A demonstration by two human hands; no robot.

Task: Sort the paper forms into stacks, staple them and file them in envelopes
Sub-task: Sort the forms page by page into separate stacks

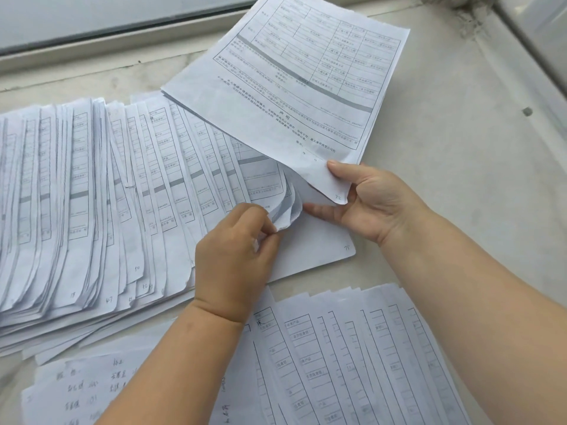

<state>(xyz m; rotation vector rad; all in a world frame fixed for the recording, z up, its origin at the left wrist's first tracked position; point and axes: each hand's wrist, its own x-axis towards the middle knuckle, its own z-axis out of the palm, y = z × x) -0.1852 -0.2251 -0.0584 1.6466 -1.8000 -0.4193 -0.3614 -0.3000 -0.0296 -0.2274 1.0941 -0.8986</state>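
Note:
A wide fan of printed paper forms lies spread across the left and middle of the pale surface. My right hand pinches the lower corner of a thin lifted bundle of forms, marked 72, raising it off the fan. My left hand pinches the curled corners of a few sheets just beneath that bundle. Under them lies a flat sheet marked 75.
A second fan of forms lies along the near edge, with a handwritten sheet at the lower left. A window frame runs along the back and a raised ledge at the right. Bare surface lies right of the papers.

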